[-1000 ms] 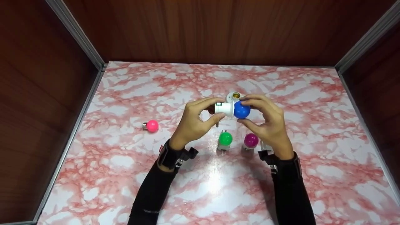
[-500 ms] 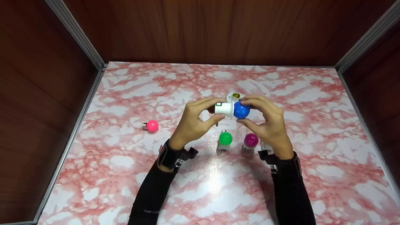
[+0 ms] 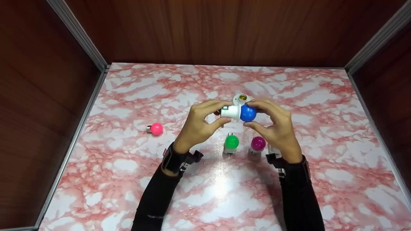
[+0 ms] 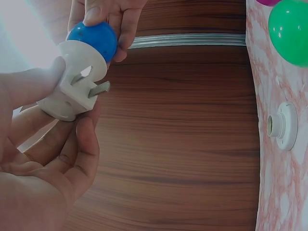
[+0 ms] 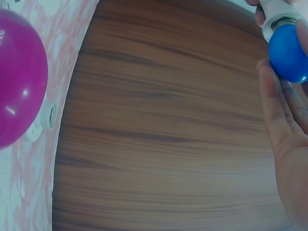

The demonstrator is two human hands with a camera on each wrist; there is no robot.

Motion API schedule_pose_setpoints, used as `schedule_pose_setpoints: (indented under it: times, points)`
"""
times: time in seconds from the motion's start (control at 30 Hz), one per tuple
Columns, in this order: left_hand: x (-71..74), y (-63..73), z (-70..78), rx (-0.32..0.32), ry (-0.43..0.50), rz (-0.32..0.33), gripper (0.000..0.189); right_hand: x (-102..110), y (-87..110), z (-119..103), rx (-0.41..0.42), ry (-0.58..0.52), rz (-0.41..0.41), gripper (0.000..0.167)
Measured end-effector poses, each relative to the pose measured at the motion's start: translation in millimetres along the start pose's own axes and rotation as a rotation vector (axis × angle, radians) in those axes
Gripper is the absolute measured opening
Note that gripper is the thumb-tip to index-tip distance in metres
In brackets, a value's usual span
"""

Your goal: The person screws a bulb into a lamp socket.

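Note:
My left hand [image 3: 200,123] grips a white plug-in lamp socket [image 3: 230,112] between thumb and fingers. Two flat metal prongs [image 4: 99,89] stick out of the socket's side in the left wrist view. With thumb and fingertips, my right hand [image 3: 275,125] pinches a round blue light bulb [image 3: 248,113]. The bulb's base sits in the socket mouth, and a thin rim of metal thread [image 5: 283,22] shows between them in the right wrist view. Both are held up over the marbled table.
Behind the hands lies a white round lamp holder [image 3: 241,98]. Nearer stand a green bulb [image 3: 231,141] and a purple bulb [image 3: 258,144] in white sockets. A white piece [image 3: 273,150] is partly under the right wrist. A pink bulb [image 3: 156,129] lies at left. Wooden walls [image 3: 205,32] enclose the table.
The hands keep their places and grips. The right fingers shift slightly on the blue bulb, and the socket tilts a little.

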State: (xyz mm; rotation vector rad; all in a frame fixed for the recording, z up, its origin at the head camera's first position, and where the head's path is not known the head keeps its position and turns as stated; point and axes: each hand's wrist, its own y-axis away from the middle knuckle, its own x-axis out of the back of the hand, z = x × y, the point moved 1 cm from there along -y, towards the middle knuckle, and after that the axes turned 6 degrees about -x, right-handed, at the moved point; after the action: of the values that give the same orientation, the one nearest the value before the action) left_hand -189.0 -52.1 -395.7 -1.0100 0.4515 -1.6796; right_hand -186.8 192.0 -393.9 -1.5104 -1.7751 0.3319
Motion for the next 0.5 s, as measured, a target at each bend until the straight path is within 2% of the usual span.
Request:
schedule_pose_setpoints:
  times: [0.5]
  points:
    - [-0.2, 0.7, 0.0, 0.001, -0.006, -0.007, 0.039, 0.8, 2.9, 0.4, -0.040, 0.013, -0.019, 0.055]
